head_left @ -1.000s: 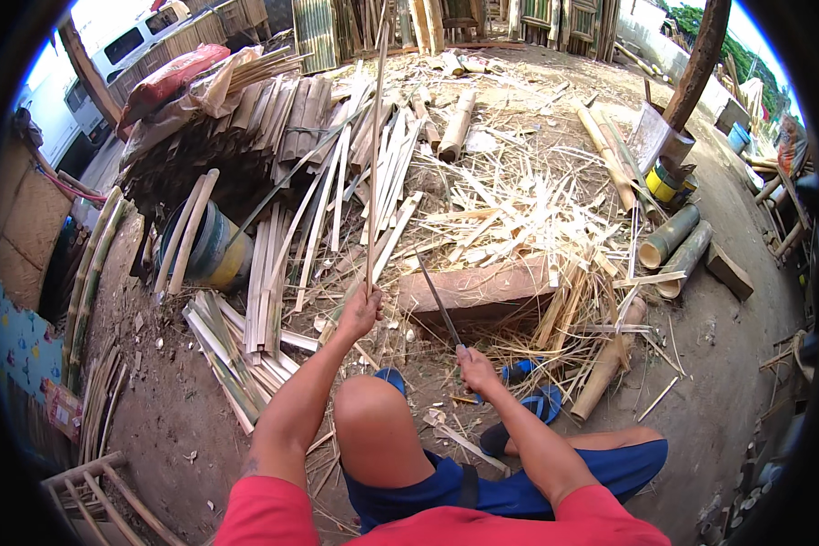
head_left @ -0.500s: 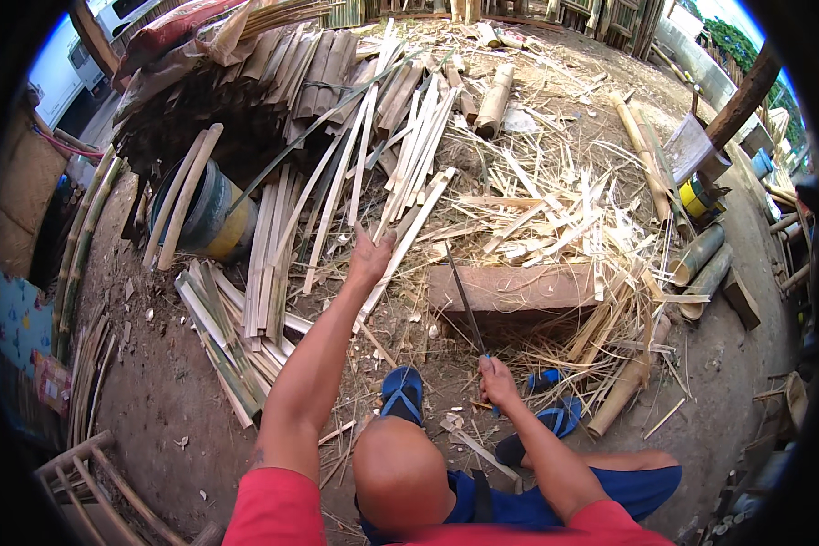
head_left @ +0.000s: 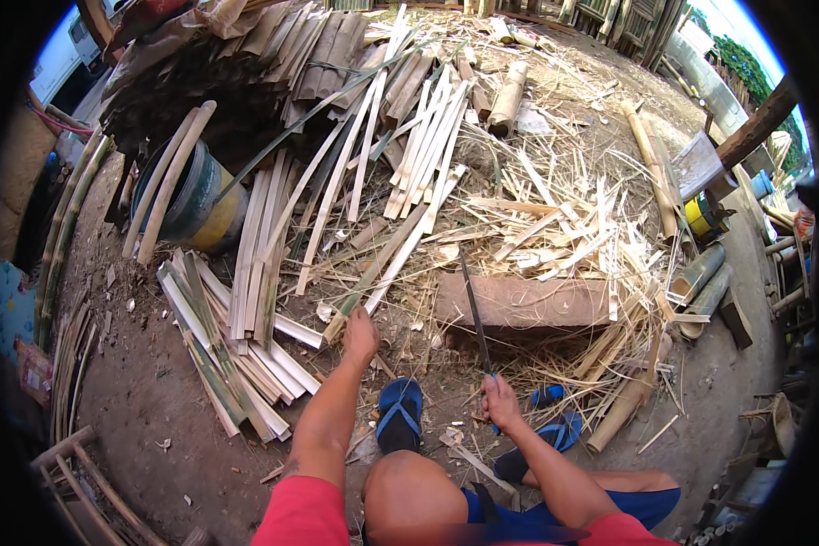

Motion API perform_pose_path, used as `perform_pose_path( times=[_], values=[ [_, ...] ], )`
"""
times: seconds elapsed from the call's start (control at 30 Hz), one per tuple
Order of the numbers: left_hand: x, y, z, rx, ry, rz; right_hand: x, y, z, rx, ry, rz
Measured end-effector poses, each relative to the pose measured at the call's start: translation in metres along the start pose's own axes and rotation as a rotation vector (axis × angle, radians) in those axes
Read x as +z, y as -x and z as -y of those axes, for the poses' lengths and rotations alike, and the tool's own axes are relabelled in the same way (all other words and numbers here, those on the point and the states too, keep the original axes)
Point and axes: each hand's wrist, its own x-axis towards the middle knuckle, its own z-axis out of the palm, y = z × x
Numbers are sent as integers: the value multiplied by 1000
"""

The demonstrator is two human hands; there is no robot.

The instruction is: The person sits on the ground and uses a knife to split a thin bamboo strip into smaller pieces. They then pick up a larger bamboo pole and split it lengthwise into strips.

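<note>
My left hand is closed at the near part of a greenish bamboo strip, which slants away across the ground. A paler strip lies just to its right. In my right hand is the handle of a long, narrow-bladed knife, its dark blade pointing away from me. Beyond that blade sits a brown rectangular block with pale shavings heaped behind it. Split bamboo strips lie in a loose stack left of my left hand.
A green and yellow bucket stands at the left with two curved poles against it. Long pale strips lean on a pile of split bamboo. Bamboo lengths lie right of the block. My sandalled foot is close by.
My left hand has drawn back toward me and the greenish strip has come nearer with it. My right hand still holds the knife, slightly lower. The view has shifted a little.
</note>
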Motion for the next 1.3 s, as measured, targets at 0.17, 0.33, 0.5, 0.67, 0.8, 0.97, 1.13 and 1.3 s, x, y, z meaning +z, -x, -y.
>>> perform_pose_path(
  times=[0.17,0.33,0.5,0.67,0.8,0.97,1.13,1.3],
  values=[
    [11,7,-4,25,-316,51,2,-3,-7,-15,11,-18],
    [-19,3,-3,1,-360,74,5,4,1,9,17,-20],
    [-114,-3,-11,-2,-517,287,-5,23,26,111,-126,43],
    [-196,9,-40,-48,-339,64,-24,53,29,117,-130,90],
    [-192,40,-77,-164,-161,39,-38,75,20,116,-47,43],
    [-176,75,-123,-43,259,-260,-56,93,25,21,1,23],
    [-221,100,-191,269,900,-82,-77,109,41,25,-86,11],
    [-317,75,-303,410,1423,-342,-92,123,38,-42,-215,-11]
  ],
)
